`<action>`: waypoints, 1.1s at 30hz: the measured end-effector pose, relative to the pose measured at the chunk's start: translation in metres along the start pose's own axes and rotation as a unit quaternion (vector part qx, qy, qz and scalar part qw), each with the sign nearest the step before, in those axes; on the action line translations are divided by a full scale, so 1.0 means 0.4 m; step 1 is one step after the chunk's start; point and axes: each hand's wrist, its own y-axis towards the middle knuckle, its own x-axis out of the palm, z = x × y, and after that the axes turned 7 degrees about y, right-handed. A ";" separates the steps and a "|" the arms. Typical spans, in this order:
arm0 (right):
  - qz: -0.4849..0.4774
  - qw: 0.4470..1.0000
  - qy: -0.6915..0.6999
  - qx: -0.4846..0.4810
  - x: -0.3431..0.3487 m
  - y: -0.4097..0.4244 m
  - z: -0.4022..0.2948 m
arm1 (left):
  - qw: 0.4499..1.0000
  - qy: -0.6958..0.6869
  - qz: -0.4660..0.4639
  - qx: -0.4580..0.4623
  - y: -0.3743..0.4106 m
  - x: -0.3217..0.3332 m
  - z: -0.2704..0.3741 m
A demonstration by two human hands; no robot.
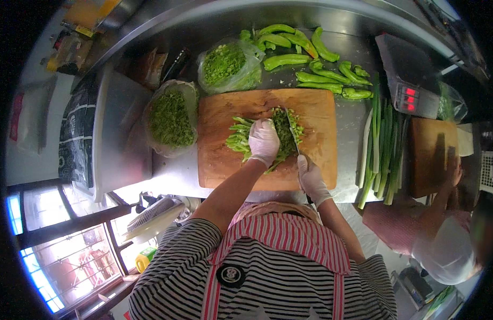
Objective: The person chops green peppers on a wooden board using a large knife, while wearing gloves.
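Observation:
My left hand (264,140), in a thin pale glove, is curled over a bunch of cut green pepper strips (238,140) on the wooden cutting board (218,172). Its fingertips are tucked under and hidden. In my gloved right hand (312,180) is the handle of a kitchen knife (293,131), whose blade points away from me and is seen nearly edge-on. Chopped green pepper bits (297,130) lie along the right side of the blade. Darker green appears between the blade and my left hand; pepper or a reflection, I cannot tell.
Whole green peppers (287,61) lie behind the board. Two plastic bags of chopped greens (224,64) (172,118) stand behind and left. Right are leeks or large scallions (384,148), a digital scale (416,96) and another board (432,156), beside a co-worker (442,240). A plastic bin (124,132) stands left.

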 end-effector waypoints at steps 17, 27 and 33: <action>-0.014 0.971 0.218 0.099 -0.009 -0.135 -0.082 | 0.966 0.095 -0.237 0.049 0.108 -0.072 -0.059; 0.054 0.916 0.369 0.151 0.269 -0.181 0.007 | 0.932 0.070 -0.324 0.148 0.118 -0.129 -0.118; 0.074 0.884 0.449 0.106 0.473 -0.093 -0.029 | 0.895 0.060 -0.418 0.144 0.131 -0.189 -0.094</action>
